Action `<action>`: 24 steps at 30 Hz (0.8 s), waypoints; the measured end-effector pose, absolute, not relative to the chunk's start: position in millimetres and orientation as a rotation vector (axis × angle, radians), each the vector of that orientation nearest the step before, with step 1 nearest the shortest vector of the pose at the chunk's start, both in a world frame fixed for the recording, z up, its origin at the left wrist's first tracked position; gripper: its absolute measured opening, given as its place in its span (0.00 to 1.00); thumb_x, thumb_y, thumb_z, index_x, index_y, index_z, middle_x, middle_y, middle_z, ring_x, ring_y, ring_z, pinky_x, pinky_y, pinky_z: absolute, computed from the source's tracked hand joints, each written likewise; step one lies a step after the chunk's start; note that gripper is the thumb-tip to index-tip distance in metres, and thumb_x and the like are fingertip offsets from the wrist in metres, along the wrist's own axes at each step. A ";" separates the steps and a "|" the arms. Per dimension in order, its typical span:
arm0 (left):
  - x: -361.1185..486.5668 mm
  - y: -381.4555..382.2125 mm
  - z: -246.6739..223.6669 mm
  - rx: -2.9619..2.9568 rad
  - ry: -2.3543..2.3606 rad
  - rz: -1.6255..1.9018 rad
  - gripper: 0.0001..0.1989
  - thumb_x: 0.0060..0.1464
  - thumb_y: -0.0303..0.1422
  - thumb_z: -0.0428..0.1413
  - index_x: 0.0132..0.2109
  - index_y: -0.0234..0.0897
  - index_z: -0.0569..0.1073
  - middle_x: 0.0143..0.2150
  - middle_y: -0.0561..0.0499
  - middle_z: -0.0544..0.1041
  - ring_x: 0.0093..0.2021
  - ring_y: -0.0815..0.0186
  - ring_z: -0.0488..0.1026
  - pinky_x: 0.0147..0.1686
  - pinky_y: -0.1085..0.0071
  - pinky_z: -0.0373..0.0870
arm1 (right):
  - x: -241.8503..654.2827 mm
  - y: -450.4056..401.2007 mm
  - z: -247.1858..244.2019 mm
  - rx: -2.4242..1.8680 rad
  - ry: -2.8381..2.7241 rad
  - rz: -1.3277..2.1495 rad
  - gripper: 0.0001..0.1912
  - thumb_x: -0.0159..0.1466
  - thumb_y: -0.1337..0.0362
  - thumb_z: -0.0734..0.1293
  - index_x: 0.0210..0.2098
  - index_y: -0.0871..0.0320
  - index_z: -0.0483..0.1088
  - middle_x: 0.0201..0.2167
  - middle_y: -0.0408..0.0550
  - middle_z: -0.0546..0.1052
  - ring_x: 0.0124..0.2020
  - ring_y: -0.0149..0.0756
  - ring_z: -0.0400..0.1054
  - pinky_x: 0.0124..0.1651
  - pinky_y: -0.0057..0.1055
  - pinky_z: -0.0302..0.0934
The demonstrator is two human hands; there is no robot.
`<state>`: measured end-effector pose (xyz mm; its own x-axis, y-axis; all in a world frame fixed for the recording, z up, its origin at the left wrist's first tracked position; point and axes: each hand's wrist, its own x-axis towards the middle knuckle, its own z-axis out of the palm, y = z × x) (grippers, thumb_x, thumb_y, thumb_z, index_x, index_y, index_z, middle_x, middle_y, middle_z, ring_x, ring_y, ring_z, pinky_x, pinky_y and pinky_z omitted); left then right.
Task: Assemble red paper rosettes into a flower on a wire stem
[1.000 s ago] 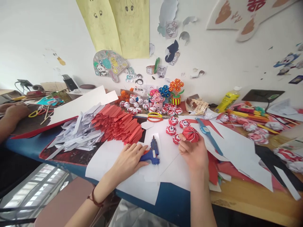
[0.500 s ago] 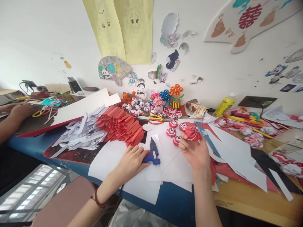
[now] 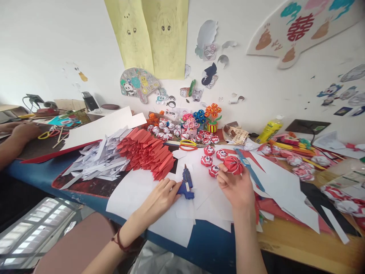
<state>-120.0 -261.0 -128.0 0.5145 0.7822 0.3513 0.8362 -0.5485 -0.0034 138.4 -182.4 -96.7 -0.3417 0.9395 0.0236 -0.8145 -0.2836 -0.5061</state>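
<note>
My right hand (image 3: 237,187) holds a round red folded-paper flower (image 3: 233,164) between its fingertips, above the white sheets. At the handle of a blue glue gun (image 3: 186,184) is my left hand (image 3: 163,196), its fingers curled together; the gun lies on white paper with its nozzle pointing away from me. Several red-and-white paper flowers (image 3: 206,161) sit just beyond my right hand. Left of the gun lies a stack of folded red paper pieces (image 3: 146,152), beside a heap of white paper strips (image 3: 99,160).
A blue cutter (image 3: 251,169) lies on paper at the right. Yellow-handled scissors (image 3: 187,144) lie behind the sheets. Flower pots (image 3: 212,126) and a yellow bottle (image 3: 269,129) stand by the wall. Another person's hand (image 3: 25,131) rests at the far left.
The view has shifted slightly. My left hand's fingers have drawn closer together at the glue gun handle. My right hand still holds the red flower in nearly the same place.
</note>
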 end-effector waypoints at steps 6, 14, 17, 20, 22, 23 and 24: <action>-114.0 -253.5 -124.0 -2.579 -1.386 -0.449 0.17 0.68 0.35 0.46 0.59 0.32 0.66 0.43 0.42 0.72 0.42 0.58 0.69 0.40 0.60 0.70 | 137.7 -182.6 -94.9 -0.344 -0.543 1.849 0.09 0.66 0.56 0.62 0.34 0.55 0.67 0.28 0.41 0.65 0.18 0.24 0.49 0.21 0.25 0.54; -113.8 -253.7 -125.1 -2.594 -1.450 -0.522 0.17 0.67 0.35 0.47 0.59 0.32 0.66 0.45 0.42 0.72 0.43 0.58 0.68 0.42 0.60 0.70 | 140.8 -183.3 -101.0 -0.339 -0.498 1.866 0.10 0.67 0.57 0.61 0.34 0.55 0.67 0.28 0.41 0.66 0.18 0.24 0.49 0.22 0.24 0.54; -113.3 -253.3 -123.7 -2.613 -1.446 -0.587 0.18 0.67 0.35 0.47 0.59 0.32 0.65 0.46 0.42 0.72 0.44 0.58 0.68 0.44 0.60 0.70 | 141.8 -182.6 -100.9 -0.320 -0.489 1.877 0.10 0.67 0.57 0.60 0.34 0.55 0.66 0.29 0.41 0.66 0.18 0.24 0.49 0.22 0.23 0.55; -109.9 -250.2 -124.0 -2.608 -1.401 -0.565 0.18 0.67 0.35 0.47 0.59 0.31 0.65 0.45 0.42 0.72 0.44 0.58 0.67 0.43 0.60 0.69 | 144.7 -182.5 -99.3 -0.312 -0.477 1.880 0.10 0.68 0.57 0.59 0.35 0.55 0.66 0.28 0.41 0.65 0.17 0.24 0.48 0.22 0.23 0.54; -107.1 -247.2 -125.6 -2.608 -1.375 -0.541 0.18 0.67 0.35 0.47 0.59 0.31 0.65 0.45 0.42 0.72 0.43 0.58 0.67 0.43 0.60 0.69 | 148.9 -183.3 -98.7 -0.312 -0.476 1.872 0.11 0.69 0.58 0.58 0.34 0.55 0.66 0.28 0.41 0.65 0.17 0.23 0.47 0.21 0.23 0.54; -105.8 -245.6 -126.7 -2.609 -1.369 -0.528 0.18 0.67 0.35 0.47 0.60 0.31 0.65 0.45 0.42 0.72 0.43 0.58 0.67 0.43 0.60 0.69 | 151.5 -183.8 -98.7 -0.313 -0.479 1.867 0.11 0.68 0.58 0.58 0.33 0.55 0.65 0.28 0.41 0.65 0.17 0.23 0.47 0.21 0.23 0.54; -104.8 -244.1 -127.9 -2.610 -1.368 -0.515 0.18 0.67 0.35 0.47 0.60 0.31 0.65 0.45 0.42 0.72 0.43 0.58 0.67 0.43 0.60 0.69 | 154.1 -184.4 -98.8 -0.316 -0.482 1.861 0.11 0.68 0.58 0.58 0.33 0.56 0.65 0.27 0.41 0.65 0.17 0.23 0.47 0.21 0.23 0.53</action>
<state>-104.8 -244.1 -127.9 0.5254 0.7677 0.3669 0.8191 -0.5731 0.0260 154.1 -184.4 -98.8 -0.3329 0.9428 0.0184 -0.8330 -0.2848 -0.4743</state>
